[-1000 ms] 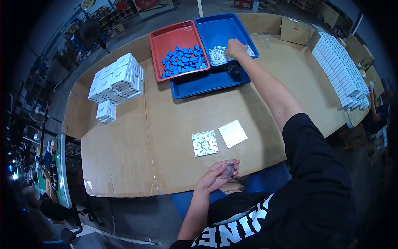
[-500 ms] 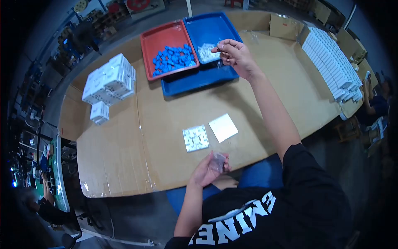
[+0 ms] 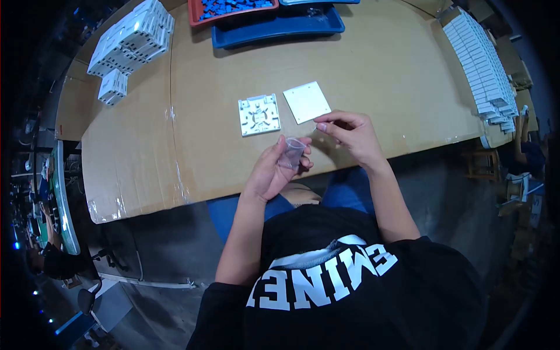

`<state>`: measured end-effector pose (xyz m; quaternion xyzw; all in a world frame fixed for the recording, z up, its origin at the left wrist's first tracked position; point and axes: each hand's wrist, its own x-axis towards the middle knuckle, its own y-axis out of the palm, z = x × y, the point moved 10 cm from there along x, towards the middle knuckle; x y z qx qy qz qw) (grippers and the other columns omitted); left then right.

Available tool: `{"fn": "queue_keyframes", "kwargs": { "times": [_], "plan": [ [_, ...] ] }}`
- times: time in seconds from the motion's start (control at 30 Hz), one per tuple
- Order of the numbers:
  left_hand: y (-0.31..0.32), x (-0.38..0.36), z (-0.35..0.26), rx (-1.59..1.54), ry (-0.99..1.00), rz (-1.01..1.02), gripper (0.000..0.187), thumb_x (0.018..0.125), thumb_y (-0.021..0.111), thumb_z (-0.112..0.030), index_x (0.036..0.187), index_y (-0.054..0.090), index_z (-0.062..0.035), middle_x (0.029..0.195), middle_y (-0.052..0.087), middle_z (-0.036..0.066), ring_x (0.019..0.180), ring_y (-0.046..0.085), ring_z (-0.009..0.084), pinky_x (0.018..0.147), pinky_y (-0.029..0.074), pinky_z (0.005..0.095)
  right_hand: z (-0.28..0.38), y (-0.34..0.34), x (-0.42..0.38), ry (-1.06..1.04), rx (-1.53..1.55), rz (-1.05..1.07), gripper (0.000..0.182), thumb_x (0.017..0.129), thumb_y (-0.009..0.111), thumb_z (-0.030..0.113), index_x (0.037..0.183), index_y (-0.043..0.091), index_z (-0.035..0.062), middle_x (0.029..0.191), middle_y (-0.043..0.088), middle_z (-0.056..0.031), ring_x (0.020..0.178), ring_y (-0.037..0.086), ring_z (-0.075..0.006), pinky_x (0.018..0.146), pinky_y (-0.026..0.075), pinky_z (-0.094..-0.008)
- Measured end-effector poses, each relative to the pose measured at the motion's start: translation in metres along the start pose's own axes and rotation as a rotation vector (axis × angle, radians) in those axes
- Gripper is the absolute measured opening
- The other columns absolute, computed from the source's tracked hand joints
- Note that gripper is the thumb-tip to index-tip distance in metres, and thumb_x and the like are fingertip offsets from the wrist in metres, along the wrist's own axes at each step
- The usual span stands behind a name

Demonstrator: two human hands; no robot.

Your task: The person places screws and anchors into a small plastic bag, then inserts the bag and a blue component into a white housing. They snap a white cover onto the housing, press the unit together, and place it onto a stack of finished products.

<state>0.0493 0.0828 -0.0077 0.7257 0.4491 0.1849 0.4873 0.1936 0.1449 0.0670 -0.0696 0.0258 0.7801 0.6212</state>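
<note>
My left hand holds a small clear plastic bag near the table's front edge, the bag's mouth facing up. To its right, my right hand is pinched, with something small and pale at the fingertips that I cannot make out. Beyond my left hand lies a white plastic tray part with its moulded inside facing up. A flat white square plate rests beside it, close to my right fingertips.
A red tray of blue pieces and blue trays stand at the back. White boxlike parts are stacked at the left and right. Other people sit beyond the table's left and right ends.
My right hand has come back from the white pieces in the blue tray to beside the bag, its fingers pinched. The view has tilted down, so the table appears higher.
</note>
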Motion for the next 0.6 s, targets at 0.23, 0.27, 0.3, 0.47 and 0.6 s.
{"fn": "queue_keyframes", "kwargs": {
  "times": [0.23, 0.27, 0.3, 0.47, 0.6],
  "plan": [
    [0.001, -0.004, -0.001, 0.105, 0.001, -0.056, 0.052, 0.11, 0.043, -0.043, 0.132, 0.058, 0.0017, 0.108, 0.07, 0.011, 0.087, 0.069, 0.0219, 0.087, 0.056, 0.0385, 0.014, 0.024, 0.001, -0.074, -0.045, 0.179, 0.011, 0.091, 0.075, 0.007, 0.1, 0.075, 0.0004, 0.085, 0.074, -0.0023, 0.078, 0.066, -0.0046, 0.067, 0.048, -0.0193],
    [0.0, -0.005, 0.0, 0.107, 0.001, -0.068, 0.052, 0.11, 0.043, -0.043, 0.132, 0.058, 0.0017, 0.108, 0.07, 0.011, 0.087, 0.069, 0.0219, 0.087, 0.056, 0.0385, 0.015, 0.026, 0.001, -0.07, -0.036, 0.186, 0.011, 0.091, 0.075, 0.007, 0.1, 0.075, 0.0004, 0.085, 0.074, -0.0023, 0.078, 0.066, -0.0046, 0.067, 0.048, -0.0193],
    [0.001, -0.005, 0.0, 0.086, 0.003, -0.065, 0.05, 0.11, 0.044, -0.043, 0.13, 0.059, 0.0003, 0.107, 0.07, 0.011, 0.088, 0.069, 0.0224, 0.085, 0.056, 0.0377, 0.024, 0.029, 0.0, -0.101, -0.075, 0.205, 0.012, 0.09, 0.075, 0.007, 0.1, 0.075, 0.0003, 0.084, 0.074, -0.0017, 0.075, 0.064, -0.0039, 0.066, 0.047, -0.0194],
    [0.004, -0.005, 0.0, 0.077, 0.007, -0.047, 0.049, 0.11, 0.045, -0.044, 0.128, 0.059, -0.0016, 0.107, 0.07, 0.012, 0.089, 0.069, 0.0229, 0.087, 0.056, 0.0388, 0.049, 0.044, 0.002, -0.233, -0.469, 0.336, 0.01, 0.089, 0.076, 0.008, 0.098, 0.074, 0.0023, 0.086, 0.07, 0.0, 0.074, 0.06, -0.0068, 0.063, 0.042, -0.0224],
    [0.003, -0.004, 0.001, 0.081, 0.002, -0.028, 0.049, 0.11, 0.045, -0.045, 0.128, 0.059, -0.0018, 0.109, 0.07, 0.012, 0.09, 0.069, 0.0231, 0.091, 0.056, 0.0409, 0.048, 0.055, 0.005, -0.304, -0.417, 0.478, 0.013, 0.089, 0.074, 0.013, 0.101, 0.076, 0.0079, 0.099, 0.07, -0.0024, 0.082, 0.058, -0.0158, 0.076, 0.047, -0.0311]
  ]
}}
